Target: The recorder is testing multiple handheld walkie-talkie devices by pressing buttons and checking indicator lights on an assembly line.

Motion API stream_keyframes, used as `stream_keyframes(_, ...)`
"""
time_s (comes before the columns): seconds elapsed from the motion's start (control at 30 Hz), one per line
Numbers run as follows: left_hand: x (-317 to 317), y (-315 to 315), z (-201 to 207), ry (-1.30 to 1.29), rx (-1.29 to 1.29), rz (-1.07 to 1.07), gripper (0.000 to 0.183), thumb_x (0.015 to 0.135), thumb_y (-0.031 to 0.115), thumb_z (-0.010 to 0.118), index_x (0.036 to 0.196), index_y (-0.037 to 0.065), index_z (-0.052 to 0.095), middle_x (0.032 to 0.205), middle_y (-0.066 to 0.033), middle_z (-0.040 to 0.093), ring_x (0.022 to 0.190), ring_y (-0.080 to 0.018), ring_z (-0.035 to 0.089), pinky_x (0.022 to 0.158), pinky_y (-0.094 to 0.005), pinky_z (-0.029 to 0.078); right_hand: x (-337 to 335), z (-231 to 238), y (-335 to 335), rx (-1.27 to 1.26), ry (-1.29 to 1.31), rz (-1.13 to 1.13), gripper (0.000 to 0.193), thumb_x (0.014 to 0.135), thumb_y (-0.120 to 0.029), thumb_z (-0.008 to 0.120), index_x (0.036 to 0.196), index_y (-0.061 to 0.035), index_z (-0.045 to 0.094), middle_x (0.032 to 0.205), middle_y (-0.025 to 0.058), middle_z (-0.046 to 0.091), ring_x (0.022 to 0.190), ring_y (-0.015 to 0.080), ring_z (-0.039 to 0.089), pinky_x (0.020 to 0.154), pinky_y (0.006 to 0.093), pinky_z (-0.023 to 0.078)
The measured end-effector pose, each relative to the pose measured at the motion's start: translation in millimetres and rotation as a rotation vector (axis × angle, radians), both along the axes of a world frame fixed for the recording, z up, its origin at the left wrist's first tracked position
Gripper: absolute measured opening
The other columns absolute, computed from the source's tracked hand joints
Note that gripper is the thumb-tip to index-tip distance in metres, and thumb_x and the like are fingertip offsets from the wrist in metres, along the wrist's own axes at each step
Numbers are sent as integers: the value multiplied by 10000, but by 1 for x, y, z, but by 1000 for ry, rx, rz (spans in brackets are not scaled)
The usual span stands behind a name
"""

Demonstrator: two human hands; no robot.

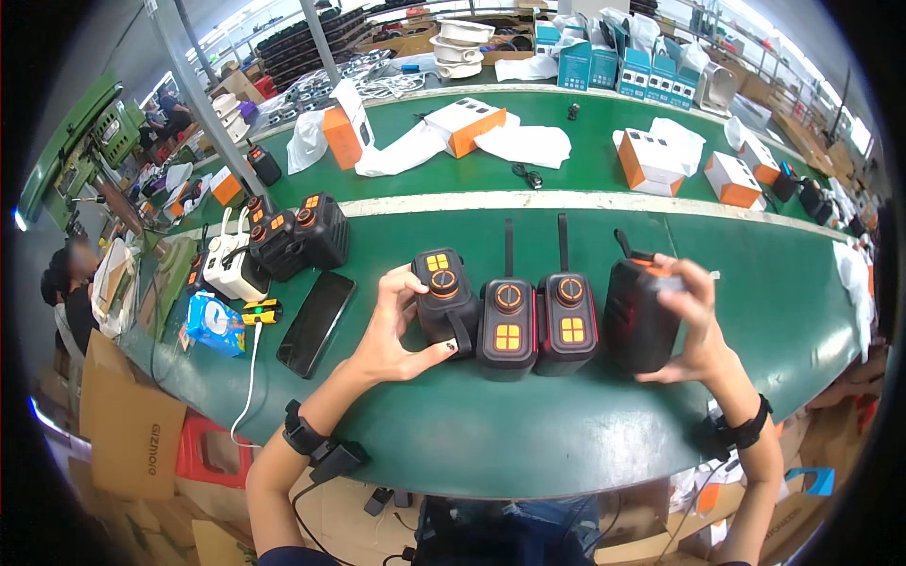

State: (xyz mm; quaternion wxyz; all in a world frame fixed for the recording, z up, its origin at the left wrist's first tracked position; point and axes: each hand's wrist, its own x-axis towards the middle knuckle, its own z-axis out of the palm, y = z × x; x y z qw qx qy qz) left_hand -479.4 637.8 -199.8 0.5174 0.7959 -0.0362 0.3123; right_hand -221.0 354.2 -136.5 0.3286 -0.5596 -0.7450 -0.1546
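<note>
My left hand is wrapped round a black portable speaker with an orange-ringed knob and yellow buttons on top. Its thumb lies across the front near the carry strap. To the right, two like speakers, the left one and the right one, stand close together on the green table with their straps pointing away. My right hand grips another black speaker by its right side, fingers at the top edge and thumb low. That speaker is turned so a dark side faces me; the hand is slightly blurred.
Left of my hands lie a black phone, a yellow-black device with a white cable and a blue box. More black speakers stand behind them. White-orange boxes and white bags lie beyond the pale ledge.
</note>
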Motion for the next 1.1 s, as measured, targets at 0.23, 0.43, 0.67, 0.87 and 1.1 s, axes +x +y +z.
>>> stream_keyframes(0.23,-6,-8,7,84,250,249,892,641,143,842,1319,122,263,1316,-182,272,1257,-345,383,1019,-452,387,-8,0,-5,86,995,-124,1105,544,-352,827,1398,-35,201,1183,141,454,1118,255,497,990,372,384)
stream_keyframes(0.43,-7,-8,28,156,519,360,939,530,319,906,1318,130,432,1319,-194,350,1232,-388,414,1009,-470,395,-2,-13,-4,5,1795,83,769,738,-434,585,1358,-25,386,1287,187,495,1163,298,527,1011,412,419)
stream_keyframes(0.67,-10,-17,30,196,490,467,833,555,297,889,1277,127,510,1262,-204,421,1178,-387,468,949,-439,440,-7,-22,7,47,2188,248,725,860,-621,419,1247,-10,473,1243,225,523,1018,383,615,630,362,611)
stream_keyframes(0.87,-16,-30,41,229,656,585,740,699,233,805,1355,144,473,1216,-226,431,1063,-373,532,881,-432,479,-7,-31,12,27,2364,445,750,855,-614,428,1317,-23,418,1171,223,556,976,400,624,677,372,606)
stream_keyframes(1.1,-25,-39,50,338,563,579,706,727,251,772,1352,111,475,1147,-196,443,883,-305,616,710,-385,538,-21,-32,4,-139,2151,447,875,693,-494,681,1383,-71,349,1392,235,356,1258,450,394,1040,545,370)
